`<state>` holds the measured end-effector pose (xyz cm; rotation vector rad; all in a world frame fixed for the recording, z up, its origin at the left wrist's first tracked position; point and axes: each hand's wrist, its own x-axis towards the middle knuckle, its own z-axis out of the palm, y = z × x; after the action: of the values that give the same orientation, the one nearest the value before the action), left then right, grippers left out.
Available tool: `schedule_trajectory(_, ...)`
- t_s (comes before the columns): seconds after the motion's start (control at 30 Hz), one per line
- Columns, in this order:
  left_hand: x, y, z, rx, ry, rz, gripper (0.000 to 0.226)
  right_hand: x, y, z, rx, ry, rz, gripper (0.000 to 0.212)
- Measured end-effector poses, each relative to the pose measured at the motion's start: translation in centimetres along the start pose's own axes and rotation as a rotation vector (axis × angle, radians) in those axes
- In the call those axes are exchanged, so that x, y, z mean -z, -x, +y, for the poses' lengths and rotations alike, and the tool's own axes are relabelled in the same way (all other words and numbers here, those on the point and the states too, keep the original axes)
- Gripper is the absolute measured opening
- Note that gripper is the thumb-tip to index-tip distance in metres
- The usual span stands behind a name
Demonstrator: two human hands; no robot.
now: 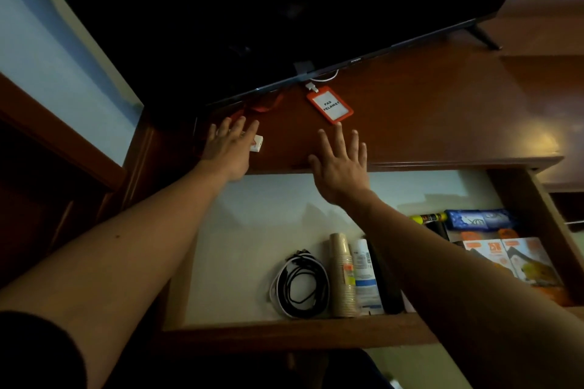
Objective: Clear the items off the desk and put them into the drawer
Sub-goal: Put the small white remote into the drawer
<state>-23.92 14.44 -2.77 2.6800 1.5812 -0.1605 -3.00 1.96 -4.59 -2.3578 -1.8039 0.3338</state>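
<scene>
An orange badge holder (330, 104) with a white card lies on the dark wooden desk (442, 110), below the TV's lower edge. Its orange lanyard (265, 106) trails left. My right hand (341, 164) hovers open with spread fingers just below the badge, middle fingertip nearly at its lower corner. My left hand (229, 145) lies flat with straight fingers over a small white-and-red box (256, 143) near the desk's left end; most of the box is hidden. The drawer (252, 224) below the desk edge stands pulled out.
A large black TV (284, 9) stands on the desk, its foot (483, 38) at the right. Inside the drawer lie a coiled black-and-white cable (300, 286), a stack of paper cups (343, 275), a white tube (366, 275), a yellow marker (429, 217), a blue pouch (478, 219) and printed boxes (512, 259).
</scene>
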Motion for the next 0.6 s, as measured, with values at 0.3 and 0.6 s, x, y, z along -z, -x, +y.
schedule_trajectory(0.3,-0.5,-1.1,-0.4,-0.115,-0.022,0.092,0.070,-1.9,-1.8,1.5,-0.032,0.039,-0.141,0.075)
schedule_trajectory(0.6,-1.5,1.7,2.0,-0.046,0.123,0.186,0.062,-2.2,-2.6,1.6,-0.044,0.067,-0.122,0.075)
